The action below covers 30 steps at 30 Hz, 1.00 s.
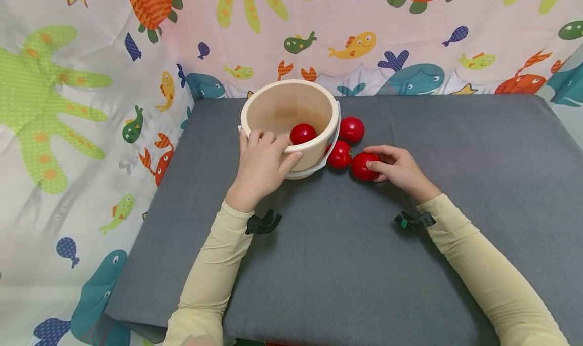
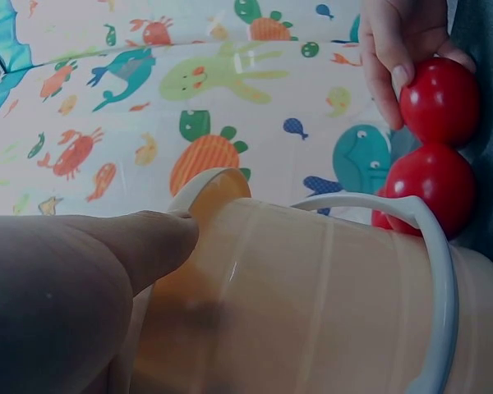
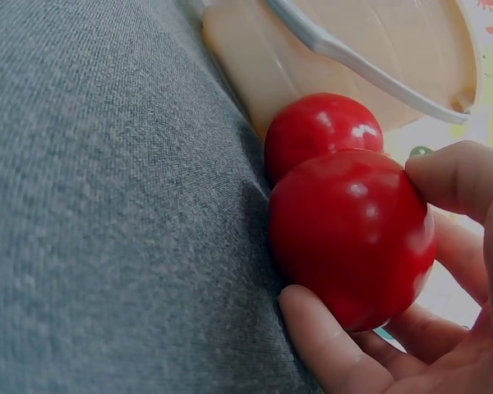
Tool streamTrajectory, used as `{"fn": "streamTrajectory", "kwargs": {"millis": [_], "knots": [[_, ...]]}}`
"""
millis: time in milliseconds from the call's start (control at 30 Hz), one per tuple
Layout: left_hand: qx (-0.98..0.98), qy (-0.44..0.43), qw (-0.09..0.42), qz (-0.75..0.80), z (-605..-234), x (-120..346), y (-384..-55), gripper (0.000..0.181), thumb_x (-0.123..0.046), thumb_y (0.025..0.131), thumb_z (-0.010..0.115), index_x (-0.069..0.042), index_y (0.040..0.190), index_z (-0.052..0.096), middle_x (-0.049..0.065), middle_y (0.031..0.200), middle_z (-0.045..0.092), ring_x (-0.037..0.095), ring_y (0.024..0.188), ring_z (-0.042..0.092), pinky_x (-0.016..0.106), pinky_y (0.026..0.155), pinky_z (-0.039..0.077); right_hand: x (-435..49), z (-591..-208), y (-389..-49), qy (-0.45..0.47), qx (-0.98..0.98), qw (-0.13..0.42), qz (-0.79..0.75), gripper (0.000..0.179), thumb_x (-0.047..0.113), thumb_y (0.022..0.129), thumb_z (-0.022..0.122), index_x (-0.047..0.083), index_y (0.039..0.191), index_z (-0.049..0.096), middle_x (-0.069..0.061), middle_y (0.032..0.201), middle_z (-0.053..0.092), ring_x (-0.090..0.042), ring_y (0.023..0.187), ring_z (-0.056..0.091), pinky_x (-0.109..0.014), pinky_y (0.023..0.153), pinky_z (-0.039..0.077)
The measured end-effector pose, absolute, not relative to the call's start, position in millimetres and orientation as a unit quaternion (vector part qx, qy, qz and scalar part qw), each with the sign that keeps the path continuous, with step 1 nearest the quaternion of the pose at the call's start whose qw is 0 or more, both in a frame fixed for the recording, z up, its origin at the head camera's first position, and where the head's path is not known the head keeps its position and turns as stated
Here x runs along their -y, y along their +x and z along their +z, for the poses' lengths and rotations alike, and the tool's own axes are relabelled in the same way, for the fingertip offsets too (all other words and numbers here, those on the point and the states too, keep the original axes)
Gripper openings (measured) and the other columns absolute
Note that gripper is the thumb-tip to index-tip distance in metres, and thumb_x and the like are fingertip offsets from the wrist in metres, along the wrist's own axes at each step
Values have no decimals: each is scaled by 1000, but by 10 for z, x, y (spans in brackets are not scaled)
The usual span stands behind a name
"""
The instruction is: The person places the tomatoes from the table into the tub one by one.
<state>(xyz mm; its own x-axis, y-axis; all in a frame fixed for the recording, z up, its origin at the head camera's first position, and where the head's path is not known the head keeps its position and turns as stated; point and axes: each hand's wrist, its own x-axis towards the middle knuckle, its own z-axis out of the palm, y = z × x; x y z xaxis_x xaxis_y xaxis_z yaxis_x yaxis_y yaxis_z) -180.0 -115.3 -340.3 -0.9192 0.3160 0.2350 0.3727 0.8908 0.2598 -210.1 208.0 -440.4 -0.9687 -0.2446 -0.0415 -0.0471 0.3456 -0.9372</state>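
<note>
A cream bucket [image 1: 314,156] with a pale handle stands toward the back of the grey table. My left hand [image 1: 261,164] grips its near rim, fingers over the edge and thumb on the outer wall. One red tomato [image 1: 302,133] lies inside the bucket. To the right of the bucket, my right hand [image 1: 397,168] holds another tomato [image 3: 353,238] between thumb and fingers, low at the tabletop. Beside that one sits a second tomato [image 1: 339,155], close against the bucket, with a third tomato [image 1: 351,130] behind it.
The grey cloth-covered table [image 1: 319,265] extends to both sides and toward me. A curtain [image 1: 282,37] printed with sea animals hangs behind it and along the left. Dark straps [image 1: 264,222] sit on both wrists.
</note>
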Motion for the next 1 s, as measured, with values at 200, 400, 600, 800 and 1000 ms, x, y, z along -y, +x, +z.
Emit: {"fn": "streamTrajectory", "kwargs": {"millis": [200,400,600,800,1000], "knots": [[967,-178,95,-153,-3400,1151,-1794,29,-40,99,62,-13,108,69,13,106,64,37,126,46,76,119,10,-2081,-4402,-2084,-88,-810,82,-574,41,14,99,63,0,138,58,4,113,64,-5,87,66,-26,70,62],[967,-179,94,-153,-3398,1156,-1791,30,-40,100,62,-13,108,69,13,106,64,38,126,46,76,119,10,-2078,-4417,-2061,-90,-783,65,-612,38,8,98,63,-6,133,59,14,103,68,-5,81,68,-26,66,62],[967,-180,98,-152,-3409,1151,-1796,30,-40,99,62,-13,108,69,13,107,65,38,126,47,75,119,10,-2120,-4384,-2069,-76,-748,49,-658,32,4,96,65,-2,127,63,10,100,72,-7,77,70,-26,63,62],[967,-178,97,-154,-3415,1146,-1799,31,-40,99,62,-13,110,70,14,108,65,37,126,46,75,119,10,-2216,-4166,-2121,-58,-731,17,-679,31,5,94,69,4,125,68,7,103,70,-7,80,70,-24,63,61],[967,-178,102,-153,-3417,1155,-1799,30,-41,99,62,-13,109,70,13,107,65,38,125,47,76,119,10,-2248,-3807,-2215,-65,-745,-16,-664,31,8,94,71,12,125,71,6,111,67,-10,91,68,-21,65,61]]}}
